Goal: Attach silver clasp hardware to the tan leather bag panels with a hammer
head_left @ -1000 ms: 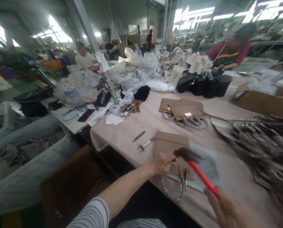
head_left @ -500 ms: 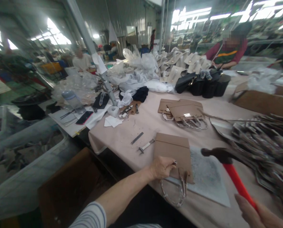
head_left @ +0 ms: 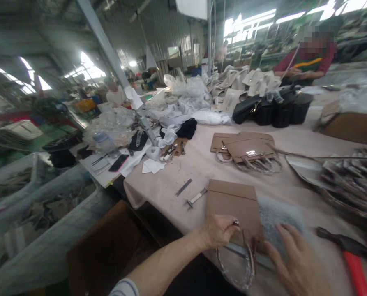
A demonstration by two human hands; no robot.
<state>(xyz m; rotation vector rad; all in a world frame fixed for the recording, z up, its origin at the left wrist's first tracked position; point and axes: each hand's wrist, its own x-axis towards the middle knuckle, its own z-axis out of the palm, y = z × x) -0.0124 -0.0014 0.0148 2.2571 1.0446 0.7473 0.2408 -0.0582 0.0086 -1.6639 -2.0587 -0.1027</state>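
A tan leather bag panel lies on the pink table, partly over a grey stone slab. Plastic-wrapped handles hang from its near edge. My left hand pinches a small metal fitting at the panel's near left corner. My right hand rests on the slab beside the panel's near right corner, fingers spread and flat. A hammer with a red grip lies on the table to the right, apart from both hands.
More tan bag panels with handles lie further back. Black bags and white plastic wrapping sit at the far end, where a person in a red top works. Metal tools lie left of the panel. Wrapped handles are piled at right.
My right hand has laid the hammer down on the table at the right and come to rest open on the slab beside the panel. My left hand has stayed pinching at the corner.
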